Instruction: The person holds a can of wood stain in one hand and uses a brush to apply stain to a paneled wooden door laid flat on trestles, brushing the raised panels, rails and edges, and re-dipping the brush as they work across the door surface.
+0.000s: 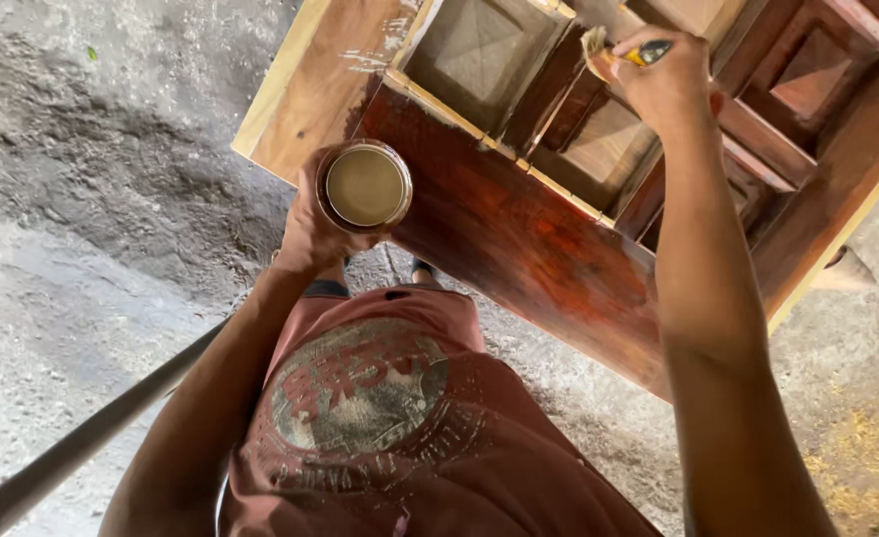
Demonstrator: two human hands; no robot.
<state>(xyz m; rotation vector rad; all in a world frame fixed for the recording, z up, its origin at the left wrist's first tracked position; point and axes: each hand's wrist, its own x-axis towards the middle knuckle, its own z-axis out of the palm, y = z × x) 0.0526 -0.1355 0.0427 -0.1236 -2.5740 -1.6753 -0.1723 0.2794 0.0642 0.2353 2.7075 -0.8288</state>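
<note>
Over the panelled wooden door point(559, 229), I am gripping the brush point(614, 52) in my right hand point(663, 80), working stain evenly into recessed corners, while my left hand point(315, 234) is clasping the tin point(365, 186) level.

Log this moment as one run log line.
left hand: holds open can | right hand: holds brush on panelled wooden door | door: partly stained dark red

Round open tin point(366, 186), tan liquid inside (held over the door's edge), no labels showing
</note>
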